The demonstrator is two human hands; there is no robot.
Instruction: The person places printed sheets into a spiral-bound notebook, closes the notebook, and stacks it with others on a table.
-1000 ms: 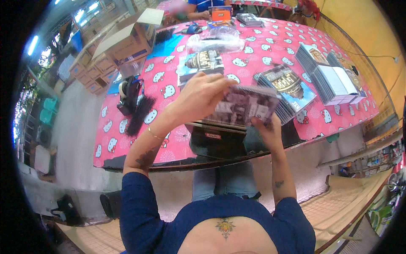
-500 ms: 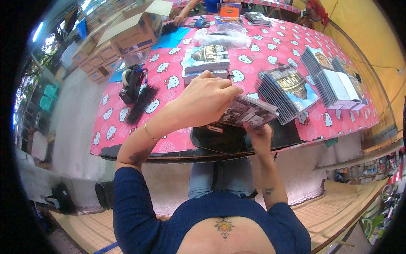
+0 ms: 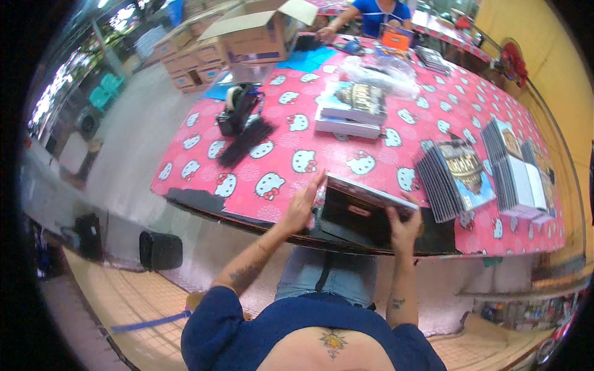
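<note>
Between my two hands, at the table's front edge, a thin spiral notebook [image 3: 370, 191] is tilted up and seen nearly edge-on. My left hand [image 3: 305, 205] grips its left end, fingers stretched along it. My right hand [image 3: 404, 225] holds its right end, thumb on the near side. Under it lies a flat black thing [image 3: 337, 214] with a small orange label. Beyond my hands sits a stack of spiral notebooks [image 3: 352, 108] with pictured covers. More notebooks [image 3: 458, 176] lie overlapped to the right of my right hand.
A tape dispenser [image 3: 237, 110] and black spiral coils [image 3: 249, 142] are at left on the pink table [image 3: 272, 185]. An open cardboard box [image 3: 253, 34], blue sheets [image 3: 307, 59] and a clear plastic bag [image 3: 383, 75] are farther back. Another notebook stack [image 3: 518, 182] stands far right. A person in blue [image 3: 374, 15] works opposite.
My left hand has come down from above the notebook to its left end. The notebook has moved nearer and turned from cover-up to nearly edge-on. The view has shifted.
</note>
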